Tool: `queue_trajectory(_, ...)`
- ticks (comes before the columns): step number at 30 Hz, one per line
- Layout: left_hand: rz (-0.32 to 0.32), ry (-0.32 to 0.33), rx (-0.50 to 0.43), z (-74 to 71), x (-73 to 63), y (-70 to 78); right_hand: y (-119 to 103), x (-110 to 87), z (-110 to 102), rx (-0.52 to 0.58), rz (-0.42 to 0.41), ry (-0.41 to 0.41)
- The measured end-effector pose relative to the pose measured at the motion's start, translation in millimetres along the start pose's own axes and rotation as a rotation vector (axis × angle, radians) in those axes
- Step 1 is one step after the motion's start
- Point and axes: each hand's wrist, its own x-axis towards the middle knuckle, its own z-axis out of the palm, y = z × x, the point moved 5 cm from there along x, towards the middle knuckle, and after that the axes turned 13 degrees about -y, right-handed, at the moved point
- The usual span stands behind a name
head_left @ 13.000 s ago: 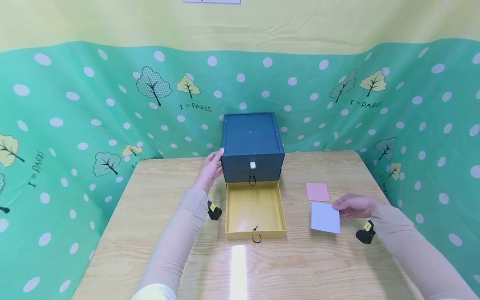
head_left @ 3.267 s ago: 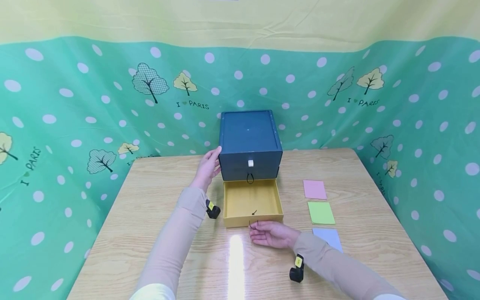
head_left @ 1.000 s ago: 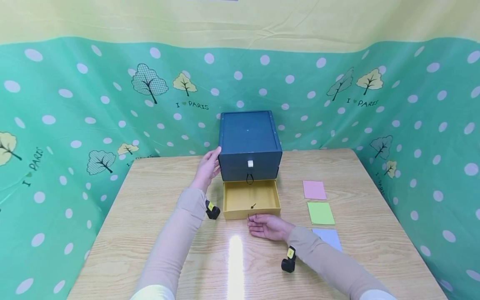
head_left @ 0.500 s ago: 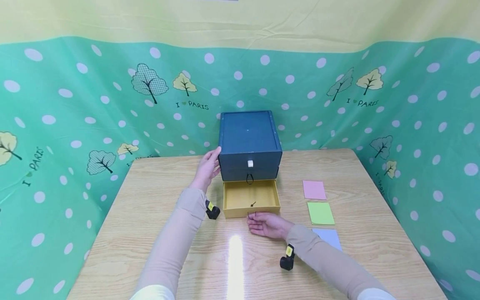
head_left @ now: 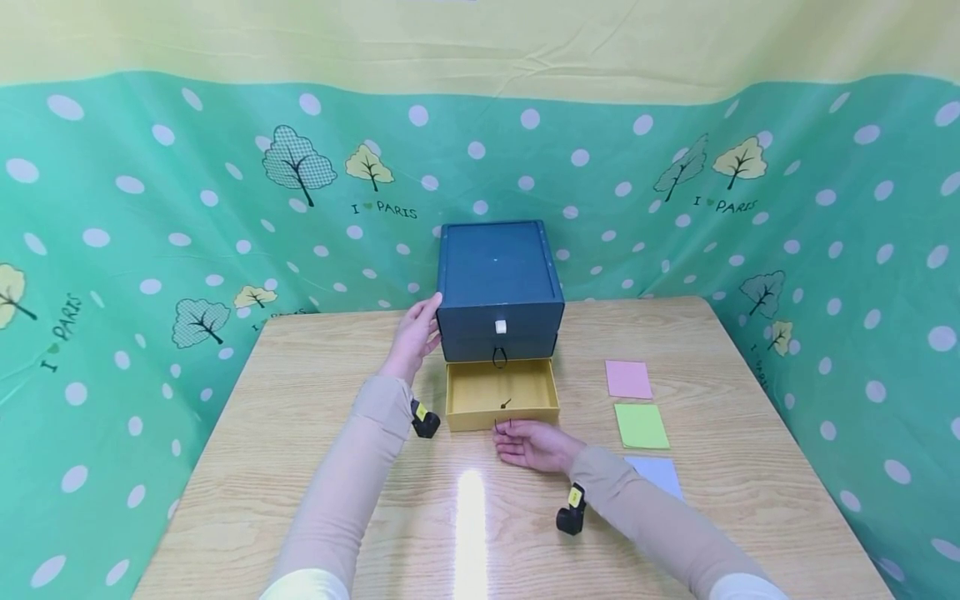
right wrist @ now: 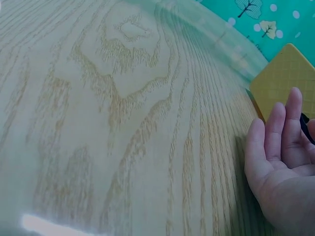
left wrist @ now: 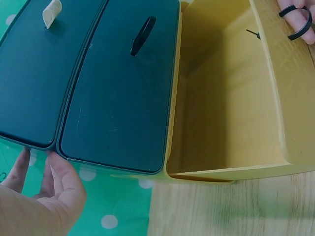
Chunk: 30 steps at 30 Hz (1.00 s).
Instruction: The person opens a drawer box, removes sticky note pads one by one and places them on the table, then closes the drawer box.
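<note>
A dark blue drawer cabinet [head_left: 498,262] stands at the table's back, its yellow bottom drawer [head_left: 501,418] pulled partly out. Inside the drawer only its bare floor and a small black tie end show. My left hand [head_left: 412,337] rests against the cabinet's left side; in the left wrist view its fingertips touch the lower edge. At the drawer's front, my right hand [head_left: 536,446] pinches the black loop handle [left wrist: 300,29] between thumb and finger. The other fingers extend loosely, as the right wrist view shows.
Right of the cabinet, a pink paper square [head_left: 628,380], a green one [head_left: 641,427] and a blue one [head_left: 656,477] lie in a row on the wooden table [head_left: 300,433]. The right forearm partly covers the blue one. A green dotted curtain [head_left: 315,250] hangs behind.
The right hand held a pale blue sheet earlier; three sheets now lie in a row. It then took the loop, and the drawer slid inward, slowly over the last second. The left hand stayed put.
</note>
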Motion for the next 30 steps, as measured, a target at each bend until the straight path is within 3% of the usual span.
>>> queue_trajectory(30,0.012,0.0,0.003,-2.1,2.2,-2.0,-10,10.9,-6,0.021,-0.031,0.042)
